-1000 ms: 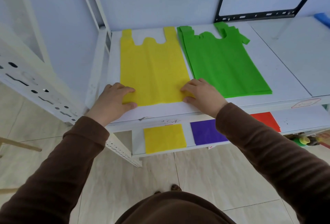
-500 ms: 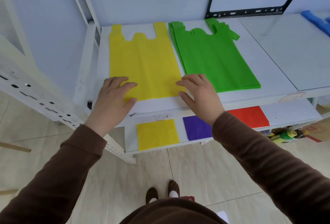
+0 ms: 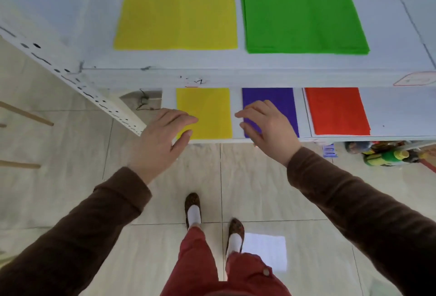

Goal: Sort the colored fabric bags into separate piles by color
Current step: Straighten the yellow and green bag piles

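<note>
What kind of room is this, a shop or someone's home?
Hard to say for certain, but it looks like a storeroom or workroom. White metal shelving with perforated uprights holds flat piles of yellow bags and green bags, over a tiled floor with bottles standing beneath.

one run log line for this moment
left hand open over lower yellow bag | right hand open over purple bag | nothing held

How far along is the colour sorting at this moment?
Done: a flat yellow fabric bag and a green bag pile lie side by side on the white upper shelf. In hand: nothing; left hand and right hand reach open toward the lower yellow bags. Left: purple and red stacks.
</note>
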The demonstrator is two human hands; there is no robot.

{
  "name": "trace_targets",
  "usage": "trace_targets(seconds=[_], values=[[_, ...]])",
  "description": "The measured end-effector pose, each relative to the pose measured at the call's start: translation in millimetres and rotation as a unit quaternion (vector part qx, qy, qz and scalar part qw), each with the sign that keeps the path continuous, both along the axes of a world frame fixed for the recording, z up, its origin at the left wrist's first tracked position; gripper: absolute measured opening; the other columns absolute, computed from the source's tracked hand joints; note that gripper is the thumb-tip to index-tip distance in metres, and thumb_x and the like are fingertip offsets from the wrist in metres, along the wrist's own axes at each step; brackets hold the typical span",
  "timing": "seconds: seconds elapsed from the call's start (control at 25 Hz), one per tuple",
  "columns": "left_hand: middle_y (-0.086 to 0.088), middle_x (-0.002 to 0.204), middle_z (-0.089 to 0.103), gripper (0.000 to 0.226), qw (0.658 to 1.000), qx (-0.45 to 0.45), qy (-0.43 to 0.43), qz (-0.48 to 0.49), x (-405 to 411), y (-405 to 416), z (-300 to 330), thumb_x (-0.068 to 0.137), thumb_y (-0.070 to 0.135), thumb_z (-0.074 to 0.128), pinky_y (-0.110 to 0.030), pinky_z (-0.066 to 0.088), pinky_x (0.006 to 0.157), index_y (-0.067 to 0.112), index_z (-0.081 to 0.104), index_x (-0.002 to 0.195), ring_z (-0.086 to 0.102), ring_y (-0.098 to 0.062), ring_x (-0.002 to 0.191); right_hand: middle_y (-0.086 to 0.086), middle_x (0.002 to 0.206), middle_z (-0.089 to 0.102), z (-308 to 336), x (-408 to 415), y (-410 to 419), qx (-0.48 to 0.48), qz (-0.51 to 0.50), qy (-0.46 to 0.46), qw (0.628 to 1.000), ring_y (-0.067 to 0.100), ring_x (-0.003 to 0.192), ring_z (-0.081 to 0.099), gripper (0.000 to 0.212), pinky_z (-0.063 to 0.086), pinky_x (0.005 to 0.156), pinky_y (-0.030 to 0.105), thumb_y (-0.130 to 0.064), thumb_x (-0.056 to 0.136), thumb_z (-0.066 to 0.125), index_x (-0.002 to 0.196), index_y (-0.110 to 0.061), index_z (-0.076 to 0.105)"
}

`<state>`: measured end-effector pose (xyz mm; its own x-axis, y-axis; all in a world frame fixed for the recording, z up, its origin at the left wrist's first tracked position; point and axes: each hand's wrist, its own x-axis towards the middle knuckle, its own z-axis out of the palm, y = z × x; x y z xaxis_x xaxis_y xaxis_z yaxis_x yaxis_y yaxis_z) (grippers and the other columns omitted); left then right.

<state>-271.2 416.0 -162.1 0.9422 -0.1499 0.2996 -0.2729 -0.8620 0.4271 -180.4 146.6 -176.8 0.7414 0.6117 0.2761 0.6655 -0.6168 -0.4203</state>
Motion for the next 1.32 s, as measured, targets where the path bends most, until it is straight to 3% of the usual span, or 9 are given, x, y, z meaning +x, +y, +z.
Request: trace_targets(seconds=[0.2, 0.4, 0.52, 0.68, 0.84, 0.96, 1.12, 1.24, 1.32], values=[[0.003, 0.122, 0.06, 0.034, 0.988, 0.042, 0.145, 0.033, 6, 23, -125, 0.09, 0.024, 0.055, -0.037, 0.044, 0.096, 0.02, 0.06, 0.124, 0.05, -0.02, 0.114, -0.001, 0.113, 0.062, -113, 16, -4, -0.035, -0.033, 0.106, 0.993, 0.022, 0.102, 0.054, 0.026, 0.052, 0.082, 0.041, -0.021, 0.094, 0.058, 0.119, -0.019, 0.063], [0.002, 0.126, 0.057, 0.042, 0.979, 0.059, 0.185, 0.07, 39, 42, -215, 0.089, 0.019, 0.061, -0.037, 0.046, 0.093, 0.02, 0.055, 0.13, 0.049, -0.022, 0.114, -0.002, 0.122, 0.057, -191, 40, 27, -0.075, -0.057, 0.148, 0.984, 0.021, 0.111, 0.049, 0.035, 0.052, 0.081, 0.038, -0.023, 0.093, 0.058, 0.128, -0.022, 0.058], [-0.009, 0.132, 0.051, 0.05, 0.943, 0.013, 0.276, 0.188, 70, 53, -268, 0.088, 0.025, 0.064, -0.043, 0.042, 0.099, 0.014, 0.049, 0.134, 0.048, -0.03, 0.12, 0.004, 0.131, 0.051, -240, 57, 50, -0.146, -0.08, 0.21, 0.963, 0.026, 0.12, 0.045, 0.043, 0.049, 0.09, 0.041, -0.028, 0.093, 0.058, 0.135, -0.02, 0.051], [-0.018, 0.13, 0.051, 0.064, 0.857, -0.065, 0.357, 0.367, 127, 66, -322, 0.082, 0.041, 0.068, -0.043, 0.044, 0.099, 0.005, 0.046, 0.131, 0.053, -0.037, 0.118, 0.017, 0.134, 0.047, -300, 84, 83, -0.16, -0.257, 0.326, 0.896, 0.036, 0.123, 0.046, 0.056, 0.041, 0.1, 0.043, -0.036, 0.092, 0.059, 0.137, -0.007, 0.042], [-0.019, 0.127, 0.045, 0.066, 0.855, -0.006, 0.343, 0.388, 149, 50, -347, 0.078, 0.031, 0.075, -0.041, 0.043, 0.093, 0.0, 0.04, 0.125, 0.053, -0.039, 0.111, 0.014, 0.127, 0.047, -335, 89, 112, -0.145, -0.349, 0.282, 0.882, 0.033, 0.118, 0.047, 0.055, 0.043, 0.095, 0.037, -0.026, 0.086, 0.069, 0.126, -0.004, 0.039], [-0.016, 0.114, 0.053, 0.051, 0.834, -0.105, 0.356, 0.409, 156, 48, -354, 0.079, 0.011, 0.069, -0.038, 0.046, 0.082, 0.002, 0.041, 0.121, 0.058, -0.037, 0.104, 0.015, 0.12, 0.056, -345, 93, 126, -0.083, -0.386, 0.328, 0.858, 0.033, 0.114, 0.054, 0.041, 0.046, 0.092, 0.038, -0.007, 0.084, 0.061, 0.12, -0.006, 0.041], [-0.012, 0.092, 0.06, 0.025, 0.791, -0.274, 0.389, 0.384, 147, 64, -348, 0.075, 0.018, 0.069, -0.037, 0.046, 0.077, 0.006, 0.062, 0.096, 0.058, -0.03, 0.088, 0.011, 0.091, 0.059, -334, 98, 118, 0.035, -0.342, 0.454, 0.822, 0.031, 0.085, 0.058, 0.014, 0.047, 0.072, 0.034, -0.002, 0.082, 0.055, 0.093, -0.01, 0.055], [-0.009, 0.116, 0.062, 0.061, 0.707, -0.46, 0.374, 0.385, 134, 67, -336, 0.067, 0.036, 0.075, -0.041, 0.048, 0.088, 0.011, 0.057, 0.119, 0.059, -0.029, 0.102, 0.014, 0.099, 0.059, -309, 70, 94, 0.224, -0.31, 0.613, 0.691, 0.026, 0.081, 0.059, 0.026, 0.056, 0.074, 0.034, 0.012, 0.083, 0.057, 0.103, -0.005, 0.056], [-0.008, 0.143, 0.043, 0.085, 0.666, -0.506, 0.407, 0.366, 122, 58, -322, 0.078, 0.037, 0.076, -0.046, 0.04, 0.104, 0.029, 0.029, 0.148, 0.046, -0.032, 0.128, 0.013, 0.108, 0.06, -285, 40, 66, 0.239, -0.259, 0.689, 0.633, 0.022, 0.085, 0.06, 0.034, 0.055, 0.071, 0.027, 0.013, 0.084, 0.059, 0.114, -0.004, 0.056]])
